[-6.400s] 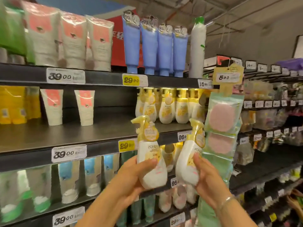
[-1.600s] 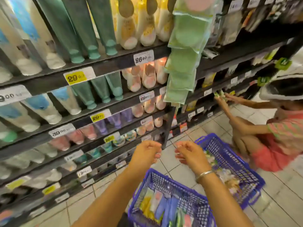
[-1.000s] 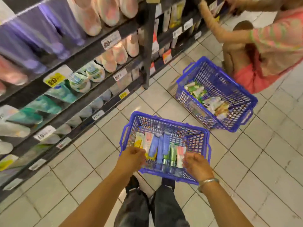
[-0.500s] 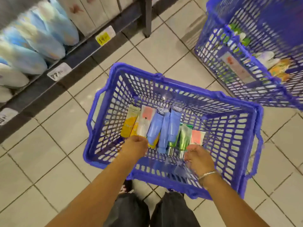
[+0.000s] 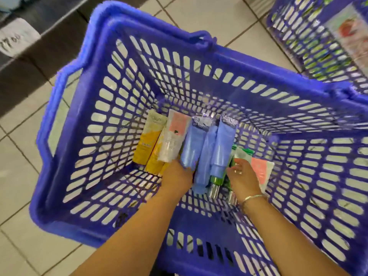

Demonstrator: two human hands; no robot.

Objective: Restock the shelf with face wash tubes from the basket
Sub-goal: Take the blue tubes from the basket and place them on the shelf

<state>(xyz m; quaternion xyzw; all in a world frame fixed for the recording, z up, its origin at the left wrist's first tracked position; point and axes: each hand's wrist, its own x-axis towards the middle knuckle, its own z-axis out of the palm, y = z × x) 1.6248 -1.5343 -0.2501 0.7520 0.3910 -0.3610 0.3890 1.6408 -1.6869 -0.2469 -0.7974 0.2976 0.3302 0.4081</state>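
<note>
Step in hand: picking stock, I'd say; both hands are down inside the blue basket on the tiled floor, choosing what to take out.
Tubes: they lie side by side on the basket bottom: two yellow tubes at the left, a white and pink tube next, three blue tubes in the middle, green tubes and a pink packet at the right.
Left hand: fingers down over the near end of the leftmost blue tube; whether they have closed on it I cannot tell.
Right hand: fingers spread and loose over the green tubes, holding nothing I can make out.
Next move: close on a tube, lift it above the rim, carry it to the shelf, whose dark edge shows far left.
Nearby: a second basket far right.
</note>
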